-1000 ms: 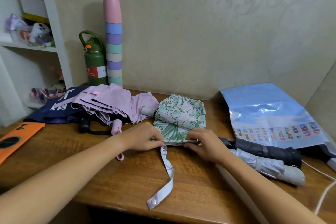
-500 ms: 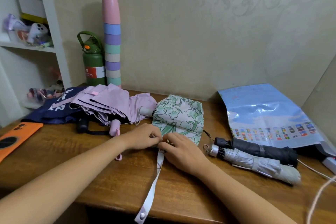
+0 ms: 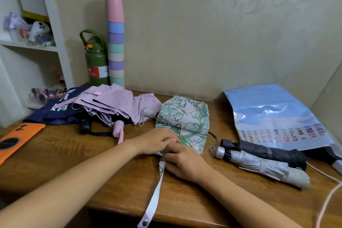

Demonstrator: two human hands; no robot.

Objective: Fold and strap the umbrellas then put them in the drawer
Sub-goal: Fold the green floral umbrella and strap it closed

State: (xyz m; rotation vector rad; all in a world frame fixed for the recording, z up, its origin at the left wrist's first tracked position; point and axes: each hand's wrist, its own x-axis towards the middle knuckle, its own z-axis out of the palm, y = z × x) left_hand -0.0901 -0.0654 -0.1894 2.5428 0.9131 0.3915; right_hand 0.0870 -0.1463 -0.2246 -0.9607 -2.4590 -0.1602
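**A:** Where's the floral one at?

**B:** The green leaf-print umbrella point(image 3: 185, 122) lies mid-surface on the wooden surface point(image 3: 92, 163), canopy loose. Both hands sit at its near end: left hand point(image 3: 157, 140) on the fabric, fingers curled over the edge, right hand point(image 3: 183, 161) just below it, touching it. Its white strap point(image 3: 155, 196) trails to the surface's front edge, snap point(image 3: 145, 222) undone.

**A:** What's each grip actually holding?

**B:** Left looks pinched onto the umbrella cloth; right seems to press the strap's root, but can't tell if it's really clamped.

**A:** The others?

**B:** Pink umbrella point(image 3: 114, 105) unfolded to the left, over a navy one point(image 3: 55, 111). Black umbrella point(image 3: 268, 152) and silver umbrella point(image 3: 262, 168) rolled up on the right, side by side.
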